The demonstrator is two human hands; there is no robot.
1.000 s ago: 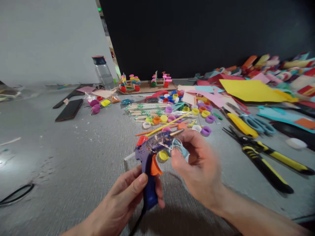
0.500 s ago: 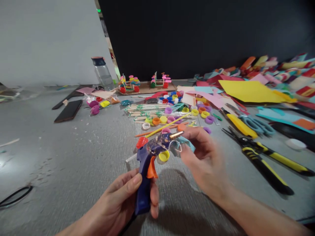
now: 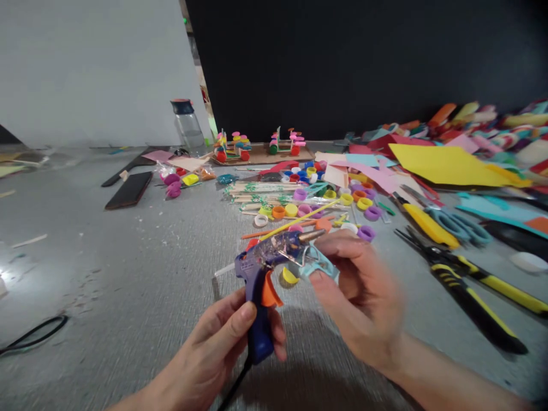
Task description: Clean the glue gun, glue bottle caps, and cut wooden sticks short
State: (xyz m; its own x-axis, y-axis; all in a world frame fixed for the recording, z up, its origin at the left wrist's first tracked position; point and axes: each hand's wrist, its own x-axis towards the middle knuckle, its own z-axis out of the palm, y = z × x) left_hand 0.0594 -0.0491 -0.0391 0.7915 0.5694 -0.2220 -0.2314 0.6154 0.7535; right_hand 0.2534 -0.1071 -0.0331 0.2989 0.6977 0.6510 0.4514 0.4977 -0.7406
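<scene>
My left hand (image 3: 214, 342) is wrapped round the handle of a blue hot glue gun (image 3: 253, 271) with an orange trigger. Its metal nozzle points right, a clear glue stick pokes out of the back, and dried glue clings to the barrel. A cord runs down from the handle. Just below the nozzle, my right hand (image 3: 372, 302) pinches a light blue, crumpled piece (image 3: 320, 267), perhaps paper or cloth. That piece is against or very near the gun's wire stand; contact is unclear. Behind the gun lie a yellow bottle cap (image 3: 291, 275) and a partly hidden red one.
Black-and-yellow pliers (image 3: 466, 285), blue-handled scissors (image 3: 460, 222) and a yellow cutter lie at right. Coloured caps and wrapped sticks (image 3: 261, 191) spread ahead. A phone (image 3: 129, 190) and water bottle (image 3: 188, 127) are at left. Two small toy cars (image 3: 233, 147) stand at the back.
The view has shifted, so the table appears further right. The gun is tilted slightly differently. The light blue piece shows more fully beneath the nozzle, still in my right hand.
</scene>
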